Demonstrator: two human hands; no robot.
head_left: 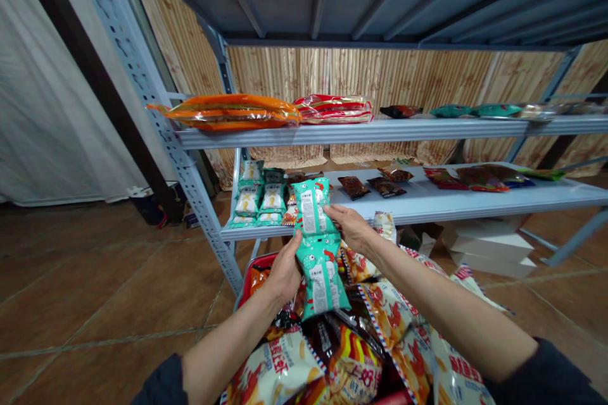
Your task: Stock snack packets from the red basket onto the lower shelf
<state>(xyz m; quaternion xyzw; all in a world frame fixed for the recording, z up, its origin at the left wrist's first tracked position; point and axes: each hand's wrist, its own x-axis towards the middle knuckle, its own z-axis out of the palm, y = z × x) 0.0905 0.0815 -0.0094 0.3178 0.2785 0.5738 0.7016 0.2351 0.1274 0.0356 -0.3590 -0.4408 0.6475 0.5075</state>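
A strip of teal snack packets [316, 247] sits just in front of the lower steel shelf [456, 205], held at its middle: the left hand's grip [285, 269] pinches one edge, the right hand's grip [346, 228] the other, above a red basket [256, 266] of snack bags [280, 367].

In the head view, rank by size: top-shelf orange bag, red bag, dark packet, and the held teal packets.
The orange bag, then red bag, then dark packet. The teal packets sit too near the camera to rank.
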